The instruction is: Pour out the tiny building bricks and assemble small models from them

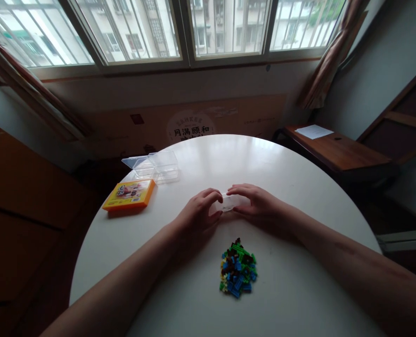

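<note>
Between my two hands is a small clear plastic box (pixel 228 202), resting on or just above the white round table (pixel 281 168). My left hand (pixel 201 208) grips its left end, thumb on the near side and fingers on the far side. On the opposite end, my right hand (pixel 255 201) holds it the same way, fingers curved over it. Nearer to me lies a heap of small toy bricks (pixel 238 269) in green, blue, brown and yellow.
At the table's left edge are an orange and yellow box (pixel 130 194) and an open clear plastic case (pixel 159 166) with compartments. A wooden desk (pixel 341 147) with white paper (pixel 314 131) stands beyond the table on the right. Windows (pixel 187 30) line the far wall.
</note>
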Demonstrator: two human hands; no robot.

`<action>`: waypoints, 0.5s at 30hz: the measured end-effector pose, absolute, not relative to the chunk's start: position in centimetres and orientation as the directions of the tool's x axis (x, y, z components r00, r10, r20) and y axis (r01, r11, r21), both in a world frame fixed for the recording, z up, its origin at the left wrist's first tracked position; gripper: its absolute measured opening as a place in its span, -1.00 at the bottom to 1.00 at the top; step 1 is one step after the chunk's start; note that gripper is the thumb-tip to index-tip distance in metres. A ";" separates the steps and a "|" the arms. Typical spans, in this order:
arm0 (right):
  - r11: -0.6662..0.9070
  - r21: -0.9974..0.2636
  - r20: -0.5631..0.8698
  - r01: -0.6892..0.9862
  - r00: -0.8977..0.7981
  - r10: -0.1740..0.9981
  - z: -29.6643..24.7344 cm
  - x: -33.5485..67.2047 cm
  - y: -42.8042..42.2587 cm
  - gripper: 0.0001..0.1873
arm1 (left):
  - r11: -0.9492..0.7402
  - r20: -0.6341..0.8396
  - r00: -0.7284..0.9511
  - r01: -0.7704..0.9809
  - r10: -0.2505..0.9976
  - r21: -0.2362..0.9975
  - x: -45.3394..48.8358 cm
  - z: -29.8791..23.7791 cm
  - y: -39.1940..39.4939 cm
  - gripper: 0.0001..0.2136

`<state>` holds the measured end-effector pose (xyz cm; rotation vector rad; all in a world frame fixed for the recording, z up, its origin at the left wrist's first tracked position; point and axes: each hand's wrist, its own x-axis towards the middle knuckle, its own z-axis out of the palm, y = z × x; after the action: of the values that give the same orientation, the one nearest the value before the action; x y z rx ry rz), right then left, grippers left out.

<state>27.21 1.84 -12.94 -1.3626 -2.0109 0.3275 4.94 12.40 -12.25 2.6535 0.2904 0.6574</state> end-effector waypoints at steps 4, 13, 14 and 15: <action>0.413 -0.589 0.386 0.694 -0.208 0.899 -12.6 27.0 1.8 -0.62 | -0.868 0.391 0.864 0.099 0.317 0.486 4.6 -12.6 12.7 -0.57; 0.398 -0.613 0.370 0.682 -0.197 0.908 -12.1 26.7 1.6 -0.57 | -0.806 0.320 0.878 0.114 0.355 0.580 4.1 -12.7 12.6 -0.28; 0.394 -0.627 0.364 0.672 -0.194 0.911 -12.0 26.7 1.6 -0.58 | -0.798 0.323 0.877 0.106 0.356 0.593 4.1 -12.7 12.6 -0.27; 0.385 -0.644 0.354 0.662 -0.188 0.916 -12.0 26.7 1.6 -0.59 | -0.792 0.324 0.877 0.098 0.356 0.603 4.1 -12.8 12.6 -0.27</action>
<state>26.73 1.58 -11.96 -1.3555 -1.9345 0.4561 4.07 12.62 -12.76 2.4483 0.3270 0.5730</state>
